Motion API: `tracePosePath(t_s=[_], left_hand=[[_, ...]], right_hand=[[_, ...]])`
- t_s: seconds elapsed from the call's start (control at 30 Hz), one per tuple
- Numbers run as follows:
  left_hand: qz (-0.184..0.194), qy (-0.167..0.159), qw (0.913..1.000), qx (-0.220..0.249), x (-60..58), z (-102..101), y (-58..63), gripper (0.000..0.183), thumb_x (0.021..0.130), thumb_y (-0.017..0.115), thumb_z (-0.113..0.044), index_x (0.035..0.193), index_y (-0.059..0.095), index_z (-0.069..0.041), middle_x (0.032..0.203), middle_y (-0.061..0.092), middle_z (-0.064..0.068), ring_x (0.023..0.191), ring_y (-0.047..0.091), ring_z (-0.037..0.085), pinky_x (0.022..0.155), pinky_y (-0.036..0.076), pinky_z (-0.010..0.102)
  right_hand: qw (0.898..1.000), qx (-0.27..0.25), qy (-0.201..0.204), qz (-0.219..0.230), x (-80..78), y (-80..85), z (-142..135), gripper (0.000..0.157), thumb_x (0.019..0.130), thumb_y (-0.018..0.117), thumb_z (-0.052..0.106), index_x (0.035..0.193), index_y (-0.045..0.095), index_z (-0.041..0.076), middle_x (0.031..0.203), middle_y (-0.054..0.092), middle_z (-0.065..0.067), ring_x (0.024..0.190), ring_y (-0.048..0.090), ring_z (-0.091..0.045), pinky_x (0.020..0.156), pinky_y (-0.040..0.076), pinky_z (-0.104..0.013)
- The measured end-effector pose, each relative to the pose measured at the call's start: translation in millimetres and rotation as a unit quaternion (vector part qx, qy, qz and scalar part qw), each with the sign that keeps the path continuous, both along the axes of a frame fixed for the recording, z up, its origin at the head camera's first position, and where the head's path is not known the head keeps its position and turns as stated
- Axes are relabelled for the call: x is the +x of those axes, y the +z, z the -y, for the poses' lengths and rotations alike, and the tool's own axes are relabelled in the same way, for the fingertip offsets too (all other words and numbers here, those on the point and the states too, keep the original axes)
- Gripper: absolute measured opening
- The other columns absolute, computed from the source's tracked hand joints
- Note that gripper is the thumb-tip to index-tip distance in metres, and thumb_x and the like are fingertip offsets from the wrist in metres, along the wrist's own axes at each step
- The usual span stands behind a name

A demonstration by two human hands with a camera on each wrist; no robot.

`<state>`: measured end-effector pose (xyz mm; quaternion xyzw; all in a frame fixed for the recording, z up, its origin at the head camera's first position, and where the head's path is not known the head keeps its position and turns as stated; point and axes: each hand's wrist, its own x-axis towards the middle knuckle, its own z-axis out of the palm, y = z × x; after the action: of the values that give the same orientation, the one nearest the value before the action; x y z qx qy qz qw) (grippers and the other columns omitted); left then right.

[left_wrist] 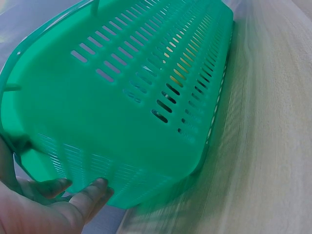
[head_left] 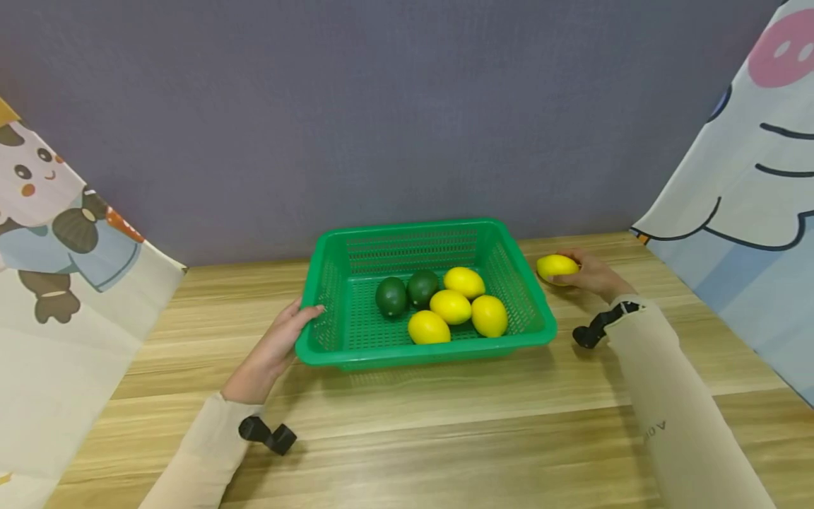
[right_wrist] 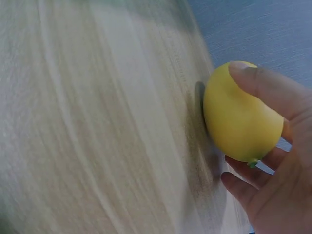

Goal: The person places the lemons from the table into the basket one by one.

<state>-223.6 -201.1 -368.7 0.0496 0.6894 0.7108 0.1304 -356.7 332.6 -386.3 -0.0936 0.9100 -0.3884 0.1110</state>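
Observation:
A green plastic basket with slotted walls stands on the table. Two dark green avocados and several yellow lemons lie inside it. My left hand grips the basket's left end, thumb over the rim and fingers against the outer wall, as the left wrist view also shows. To the right of the basket, my right hand holds another lemon between thumb and fingers, close over the tabletop. In the right wrist view the thumb lies across this lemon, and a small green stem tip shows at its end.
The wood-grain table runs back to a grey-purple wall panel. Cartoon-printed sheets flank it, one on the left and one on the right. A black wrist mount sticks out from the left sleeve, another from the right.

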Motion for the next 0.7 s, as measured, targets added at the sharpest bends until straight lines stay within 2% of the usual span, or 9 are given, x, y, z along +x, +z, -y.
tracePosePath(t_s=[0.2,0.5,0.7], left_hand=[[-0.002,0.003,1.0000,-0.004,1.0,-0.7,0.6,0.054,0.101,0.040,-0.020,0.143,0.022,0.008,0.094,0.065,0.001,0.083,0.066,0.012,0.075,0.055,0.027],[-0.001,-0.003,1.0000,0.001,0.9,-0.6,1.5,0.054,0.101,0.040,-0.020,0.144,0.020,0.007,0.097,0.064,0.003,0.085,0.066,0.013,0.077,0.055,0.028],[0.001,-0.002,1.0000,0.005,1.3,-0.9,1.8,0.054,0.101,0.040,-0.019,0.144,0.021,0.008,0.097,0.064,0.003,0.085,0.066,0.012,0.077,0.055,0.027]], right_hand=[[1.000,-0.009,-0.007,-0.003,0.2,-1.6,0.1,0.076,0.090,0.064,0.030,0.144,0.024,-0.004,0.140,0.029,-0.030,0.122,0.034,-0.043,0.102,0.029,-0.058],[1.000,0.003,-0.014,0.001,-0.7,-3.6,-3.7,0.079,0.091,0.062,0.034,0.145,0.021,-0.006,0.139,0.031,-0.031,0.120,0.036,-0.044,0.100,0.030,-0.058],[1.000,-0.018,-0.014,0.013,0.6,-3.1,-4.4,0.076,0.092,0.062,0.031,0.145,0.021,-0.005,0.139,0.032,-0.030,0.119,0.036,-0.042,0.099,0.031,-0.055]])
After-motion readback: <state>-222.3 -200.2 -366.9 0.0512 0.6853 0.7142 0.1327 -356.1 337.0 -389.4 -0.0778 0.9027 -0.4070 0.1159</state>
